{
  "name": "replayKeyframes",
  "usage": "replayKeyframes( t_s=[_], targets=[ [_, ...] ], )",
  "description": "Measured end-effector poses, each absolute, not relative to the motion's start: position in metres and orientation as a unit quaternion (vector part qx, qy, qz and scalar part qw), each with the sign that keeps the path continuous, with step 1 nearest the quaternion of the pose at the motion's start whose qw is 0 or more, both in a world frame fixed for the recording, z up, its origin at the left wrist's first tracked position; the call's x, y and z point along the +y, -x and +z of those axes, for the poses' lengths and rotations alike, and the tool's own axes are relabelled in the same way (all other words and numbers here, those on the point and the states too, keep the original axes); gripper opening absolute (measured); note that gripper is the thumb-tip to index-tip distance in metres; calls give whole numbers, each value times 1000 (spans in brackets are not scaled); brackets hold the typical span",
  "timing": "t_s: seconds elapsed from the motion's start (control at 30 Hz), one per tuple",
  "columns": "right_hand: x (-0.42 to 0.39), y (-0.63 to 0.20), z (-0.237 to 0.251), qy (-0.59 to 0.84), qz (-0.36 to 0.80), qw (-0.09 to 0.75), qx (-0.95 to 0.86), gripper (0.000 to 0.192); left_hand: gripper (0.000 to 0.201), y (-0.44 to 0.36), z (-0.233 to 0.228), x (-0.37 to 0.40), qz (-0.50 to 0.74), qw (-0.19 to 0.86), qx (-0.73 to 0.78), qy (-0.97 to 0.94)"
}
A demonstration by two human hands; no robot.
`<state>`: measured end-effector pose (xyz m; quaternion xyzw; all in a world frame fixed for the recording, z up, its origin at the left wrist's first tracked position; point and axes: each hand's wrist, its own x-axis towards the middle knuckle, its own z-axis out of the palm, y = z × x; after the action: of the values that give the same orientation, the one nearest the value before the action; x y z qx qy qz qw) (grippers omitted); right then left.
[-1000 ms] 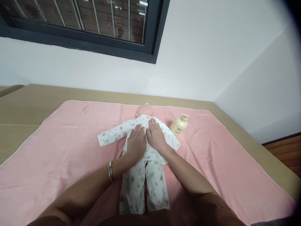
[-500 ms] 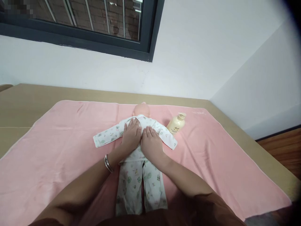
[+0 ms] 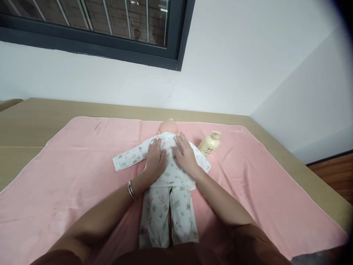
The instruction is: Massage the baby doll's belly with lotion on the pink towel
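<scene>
Flat and open, left hand (image 3: 155,162) and right hand (image 3: 186,156) press one baby doll in white printed pyjamas (image 3: 165,173); one cream pump bottle (image 3: 210,144) lies near.

Home bedroom, pink blanket (image 3: 82,162) on bed, barred window (image 3: 96,22)

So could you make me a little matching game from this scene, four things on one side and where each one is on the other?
Things:
1. doll
2. cream bottle
3. left hand
4. bracelet

Places:
A. lying on its side on the pink blanket, right of the doll
B. on the left wrist
C. on its back in the middle of the blanket, dressed in printed white clothes
D. flat on the doll's chest, beside the right hand

Pairs: 1-C, 2-A, 3-D, 4-B
</scene>
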<state>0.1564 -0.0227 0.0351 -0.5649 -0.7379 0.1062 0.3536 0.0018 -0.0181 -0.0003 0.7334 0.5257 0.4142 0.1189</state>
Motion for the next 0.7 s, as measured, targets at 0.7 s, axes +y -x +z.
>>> replayKeyframes(
  t_s=[0.7],
  targets=[
    [-37,-140,30,490,-3,282,-824,45,52,1,-2,-20,444,136,524,-714]
  ],
)
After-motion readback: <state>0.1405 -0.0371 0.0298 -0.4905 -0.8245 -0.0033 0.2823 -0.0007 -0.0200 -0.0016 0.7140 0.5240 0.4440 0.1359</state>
